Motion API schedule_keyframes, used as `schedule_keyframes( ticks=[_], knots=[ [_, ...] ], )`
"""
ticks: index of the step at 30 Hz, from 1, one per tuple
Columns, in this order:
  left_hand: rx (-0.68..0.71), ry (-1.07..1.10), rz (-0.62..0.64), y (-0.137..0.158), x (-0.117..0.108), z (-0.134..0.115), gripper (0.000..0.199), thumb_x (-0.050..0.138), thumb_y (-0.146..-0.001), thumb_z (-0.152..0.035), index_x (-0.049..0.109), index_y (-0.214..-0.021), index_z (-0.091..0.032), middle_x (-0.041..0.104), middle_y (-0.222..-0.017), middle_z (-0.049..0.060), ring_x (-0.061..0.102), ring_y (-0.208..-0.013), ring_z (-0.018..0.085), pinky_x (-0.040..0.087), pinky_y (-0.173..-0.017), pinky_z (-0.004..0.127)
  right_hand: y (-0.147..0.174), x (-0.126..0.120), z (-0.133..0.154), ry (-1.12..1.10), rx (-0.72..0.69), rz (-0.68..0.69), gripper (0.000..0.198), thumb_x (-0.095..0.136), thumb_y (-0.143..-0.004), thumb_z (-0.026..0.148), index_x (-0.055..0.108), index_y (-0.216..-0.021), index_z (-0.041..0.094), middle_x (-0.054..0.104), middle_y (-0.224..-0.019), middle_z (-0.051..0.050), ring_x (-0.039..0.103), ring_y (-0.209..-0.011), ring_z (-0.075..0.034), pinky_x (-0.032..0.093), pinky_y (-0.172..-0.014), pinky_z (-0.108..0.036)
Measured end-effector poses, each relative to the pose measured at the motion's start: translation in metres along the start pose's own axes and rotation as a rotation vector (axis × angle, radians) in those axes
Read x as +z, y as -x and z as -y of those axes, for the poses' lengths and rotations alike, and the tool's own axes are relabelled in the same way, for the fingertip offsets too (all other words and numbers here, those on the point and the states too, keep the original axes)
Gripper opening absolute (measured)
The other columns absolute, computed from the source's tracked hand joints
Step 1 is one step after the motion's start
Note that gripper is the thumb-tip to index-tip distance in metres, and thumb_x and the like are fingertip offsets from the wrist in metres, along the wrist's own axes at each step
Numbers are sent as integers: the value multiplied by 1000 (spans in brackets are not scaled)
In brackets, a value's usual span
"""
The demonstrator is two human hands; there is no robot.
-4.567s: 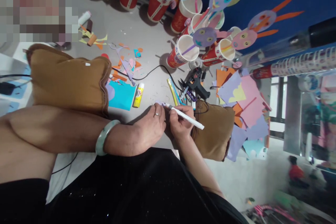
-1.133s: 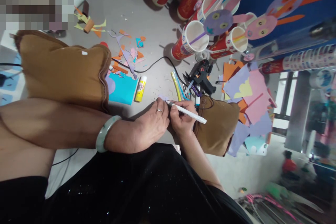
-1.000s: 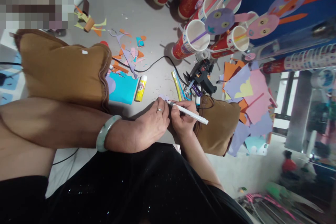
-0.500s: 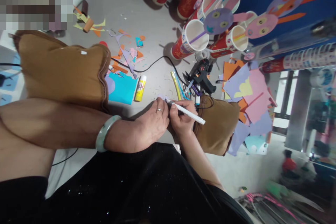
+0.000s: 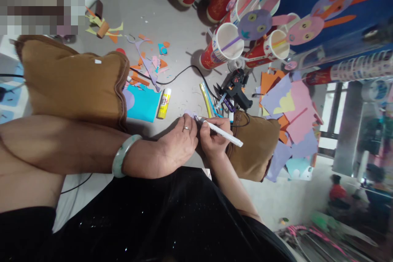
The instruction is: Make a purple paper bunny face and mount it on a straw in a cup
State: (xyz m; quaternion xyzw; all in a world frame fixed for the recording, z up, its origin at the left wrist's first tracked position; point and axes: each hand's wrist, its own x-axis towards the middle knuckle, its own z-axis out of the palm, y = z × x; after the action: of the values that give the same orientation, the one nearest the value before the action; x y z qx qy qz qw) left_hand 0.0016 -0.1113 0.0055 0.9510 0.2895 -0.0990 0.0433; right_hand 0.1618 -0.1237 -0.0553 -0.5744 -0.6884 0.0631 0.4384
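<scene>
In the head view, my right hand [image 5: 215,137] grips a white marker pen [image 5: 225,134], its tip pointing to the left at a small light-purple paper piece [image 5: 188,111]. Most of that piece is hidden by my left hand [image 5: 179,141], whose fingers lie stretched and close together over its near edge. A ring and a pale green bangle [image 5: 124,156] are on my left hand and wrist. Just beyond the left fingers stands or lies a yellow glue stick [image 5: 164,103]. A black glue gun [image 5: 236,90] is past my right hand, beside yellow and blue sticks [image 5: 206,99].
Brown cushions [image 5: 75,82] flank both arms, the smaller cushion [image 5: 253,147] at right. Paper scraps [image 5: 150,63] and a blue sheet [image 5: 143,104] lie at left. Red cups [image 5: 222,47] holding paper animal faces [image 5: 254,24] stand far right, above coloured paper [image 5: 299,118]. A black cord [image 5: 184,71] crosses the table.
My right hand has shifted slightly to the right with the marker pen, whose tip has moved a little the same way. My left hand has stayed in place.
</scene>
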Motion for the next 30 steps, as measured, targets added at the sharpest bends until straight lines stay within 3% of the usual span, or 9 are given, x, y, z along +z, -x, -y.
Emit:
schedule_keyframes(
  ticks=[11, 19, 24, 30],
  knots=[
    [-9, -8, -23, 2, 3, -2, 46, 47, -103, -15, 64, -144, -2, 62, -149, 28, 61, -140, 40, 50, -114, 50, -2, -1, 0, 33, 11, 32, 4, 65, -92, 19, 63, -91, 23, 68, -77, 2, 68, -64, -13, 57, -60, -27],
    [-19, 41, -60, 2, 6, -1, 44, 50, -101, -12, 67, -140, -2, 63, -148, 28, 62, -139, 38, 49, -114, 50, 6, 2, -5, -96, 73, 50, 8, 65, -91, 17, 61, -95, 23, 72, -82, 2, 77, -73, -16, 63, -65, -28],
    [-11, 42, -32, 1, 2, 0, 44, 49, -101, -13, 67, -140, -2, 62, -149, 28, 61, -139, 39, 50, -114, 50, 0, 0, 0, 41, 8, 12, 2, 65, -92, 21, 64, -90, 23, 69, -77, 2, 69, -64, -13, 58, -60, -27],
    [20, -5, 35, 0, -4, 2, 48, 42, -104, -14, 63, -144, -1, 60, -150, 30, 60, -140, 41, 51, -114, 50, 1, 0, -1, 36, 58, 64, 4, 63, -93, 25, 62, -90, 23, 70, -77, 1, 71, -66, -14, 60, -60, -29]
  ],
)
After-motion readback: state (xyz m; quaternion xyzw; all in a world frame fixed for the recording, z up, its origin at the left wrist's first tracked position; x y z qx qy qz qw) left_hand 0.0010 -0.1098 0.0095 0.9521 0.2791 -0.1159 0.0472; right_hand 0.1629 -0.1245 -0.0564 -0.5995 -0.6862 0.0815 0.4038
